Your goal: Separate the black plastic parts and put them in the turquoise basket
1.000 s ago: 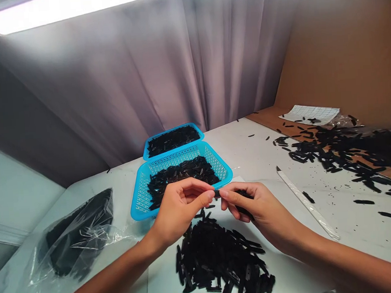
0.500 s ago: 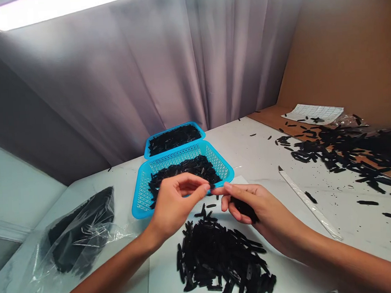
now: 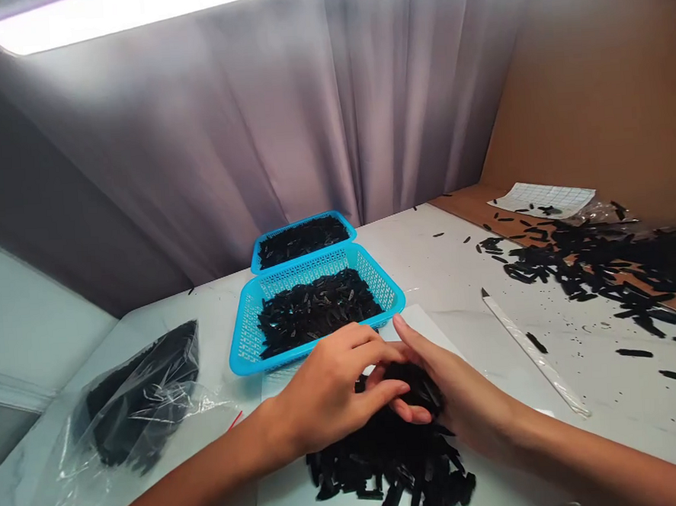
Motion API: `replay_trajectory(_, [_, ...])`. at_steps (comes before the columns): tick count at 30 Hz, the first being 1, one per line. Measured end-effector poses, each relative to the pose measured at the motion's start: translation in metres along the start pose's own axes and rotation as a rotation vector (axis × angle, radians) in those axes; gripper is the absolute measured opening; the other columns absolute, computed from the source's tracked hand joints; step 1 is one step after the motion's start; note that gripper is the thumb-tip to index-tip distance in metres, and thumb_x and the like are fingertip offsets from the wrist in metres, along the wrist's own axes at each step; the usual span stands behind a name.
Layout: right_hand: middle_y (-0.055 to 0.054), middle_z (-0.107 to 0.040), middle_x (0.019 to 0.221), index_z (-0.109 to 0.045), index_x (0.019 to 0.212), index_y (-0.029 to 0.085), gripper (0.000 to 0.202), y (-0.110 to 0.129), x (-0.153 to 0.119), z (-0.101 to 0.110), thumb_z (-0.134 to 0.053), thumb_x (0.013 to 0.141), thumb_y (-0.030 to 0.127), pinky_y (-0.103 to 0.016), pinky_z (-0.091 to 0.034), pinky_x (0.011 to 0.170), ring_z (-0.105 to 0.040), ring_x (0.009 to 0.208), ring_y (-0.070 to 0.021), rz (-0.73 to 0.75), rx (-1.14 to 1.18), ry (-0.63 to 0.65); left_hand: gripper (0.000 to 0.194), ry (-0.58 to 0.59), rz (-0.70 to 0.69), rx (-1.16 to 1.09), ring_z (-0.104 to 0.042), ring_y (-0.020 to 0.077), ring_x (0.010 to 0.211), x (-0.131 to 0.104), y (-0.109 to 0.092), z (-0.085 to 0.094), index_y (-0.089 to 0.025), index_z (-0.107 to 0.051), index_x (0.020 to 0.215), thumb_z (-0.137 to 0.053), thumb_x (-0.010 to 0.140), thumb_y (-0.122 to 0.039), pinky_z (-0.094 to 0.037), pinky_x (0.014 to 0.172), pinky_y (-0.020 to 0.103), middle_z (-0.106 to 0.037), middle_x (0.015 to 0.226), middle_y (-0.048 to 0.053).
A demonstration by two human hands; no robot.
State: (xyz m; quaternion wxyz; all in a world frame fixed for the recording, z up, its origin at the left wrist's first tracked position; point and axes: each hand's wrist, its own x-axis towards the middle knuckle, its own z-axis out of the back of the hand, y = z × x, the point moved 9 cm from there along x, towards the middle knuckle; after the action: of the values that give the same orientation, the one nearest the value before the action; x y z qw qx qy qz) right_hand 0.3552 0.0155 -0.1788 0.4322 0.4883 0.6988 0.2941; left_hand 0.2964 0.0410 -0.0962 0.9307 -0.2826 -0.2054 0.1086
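Note:
My left hand (image 3: 343, 386) reaches across to my right hand, its thumb and curved fingers apart around the right palm; some fingertips are hidden. Nothing shows between them. My right hand (image 3: 458, 387) is cupped, thumb raised, fingers curled around a clump of small black strips (image 3: 418, 389). Both hands are over a loose pile of the same black strips (image 3: 386, 471) on a white sheet (image 3: 286, 477). Just beyond the hands, a blue basket (image 3: 242, 327) holds many black strips.
Behind it is a second filled blue basket (image 3: 341, 222). At left lies a clear plastic bag (image 3: 146, 402) with black material. A long, thin white-wrapped tool (image 3: 533, 352) lies at right. Farther right, black strips (image 3: 584, 261) are scattered near a gridded paper (image 3: 541, 197) and cardboard (image 3: 592, 100).
My left hand has moved down and right, from fingertip level over to my right palm. My right hand has turned its palm more upward, showing more of the black strips.

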Motion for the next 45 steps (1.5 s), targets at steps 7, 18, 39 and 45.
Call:
replay_trajectory(7, [0.002,-0.05,0.054,-0.067,0.08,0.014,0.055,0.011,0.001,-0.006,-0.045,0.093,0.063,-0.026,-0.018,0.051,-0.032,0.048,-0.009,0.057,-0.045,0.035,0.007,-0.101,0.298,-0.279,-0.064,0.0136,0.068,0.0,0.026,0.008,-0.014,-0.073,0.085,-0.069,0.08,-0.01,-0.051,0.069,0.025,-0.071,0.075,0.002])
replay_trajectory(18, [0.004,-0.043,0.052,-0.068,0.074,0.012,0.039,0.017,0.002,0.006,-0.055,0.093,0.044,-0.027,-0.017,0.051,-0.025,0.049,-0.0084,0.079,-0.019,-0.011,0.005,-0.266,0.447,-0.411,-0.063,0.0106,0.07,-0.005,0.048,0.021,-0.015,-0.07,0.081,-0.069,0.077,-0.012,-0.051,0.068,0.02,-0.07,0.076,0.0])
replay_trajectory(39, [0.003,-0.051,0.055,-0.067,0.071,0.015,0.037,0.031,0.004,0.02,-0.07,0.083,0.05,-0.025,-0.021,0.048,-0.034,0.051,-0.0087,0.217,-0.184,-0.157,0.015,-0.281,0.547,-0.555,-0.067,0.0145,0.077,-0.007,0.059,0.018,-0.014,-0.073,0.086,-0.078,0.077,-0.025,-0.055,0.073,0.024,-0.072,0.082,0.004])
replay_trajectory(45, [0.004,-0.048,0.05,-0.066,0.07,0.016,0.04,0.028,0.002,0.019,-0.066,0.086,0.052,-0.025,-0.021,0.047,-0.031,0.048,-0.0087,0.202,-0.235,-0.164,0.017,-0.302,0.583,-0.66,-0.066,0.0137,0.078,-0.008,0.063,0.013,-0.013,-0.071,0.084,-0.08,0.074,-0.024,-0.056,0.074,0.024,-0.071,0.082,0.003])
